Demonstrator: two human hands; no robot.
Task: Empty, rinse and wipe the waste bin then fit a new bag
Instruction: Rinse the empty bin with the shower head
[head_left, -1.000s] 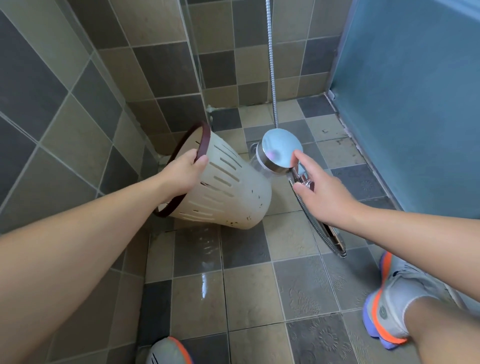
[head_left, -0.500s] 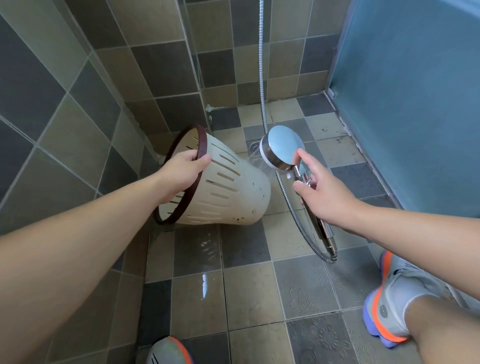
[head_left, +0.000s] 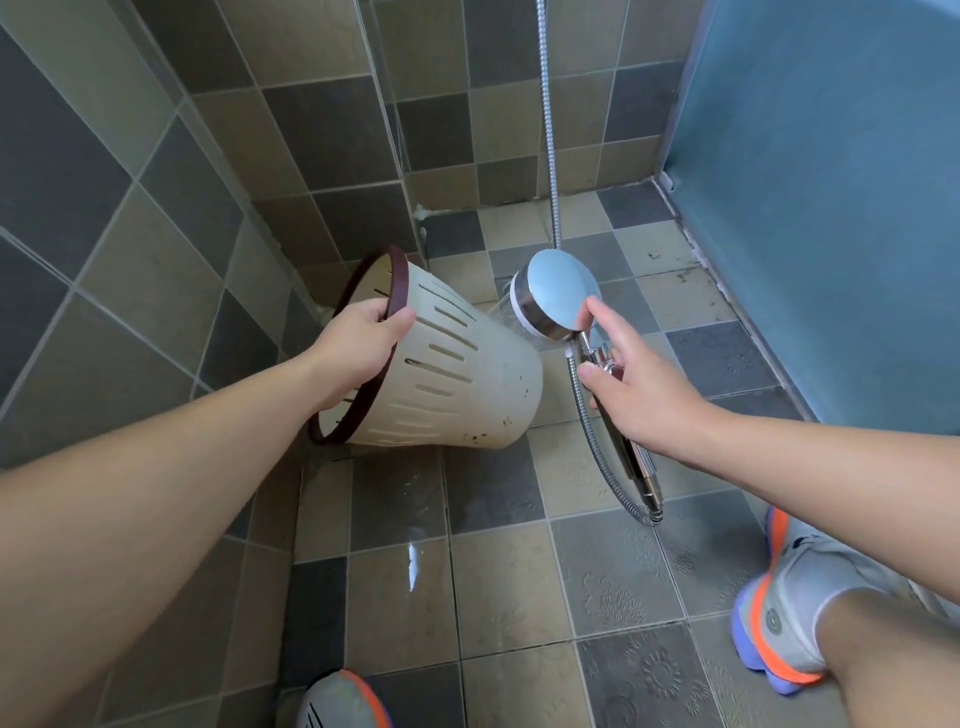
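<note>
Head view shows the cream slotted plastic waste bin with a dark red rim band (head_left: 447, 374) held on its side above the grey and tan tiled floor (head_left: 493, 587), mouth turned toward the person, base pointing at the shower head. It appears light and rigid; the wet wall is judged slippery, so the rim band is the soundest hold. The left hand (head_left: 358, 343) grips that rim, thumb outside on the band, fingers curled inside. Just right of the bin's base, the round chrome hand shower (head_left: 558, 293) sprays its wall. The right hand (head_left: 634, 389) holds the shower's handle, fingers curled, forefinger extended against the back of the head. Dark specks remain near the bin's base.
</note>
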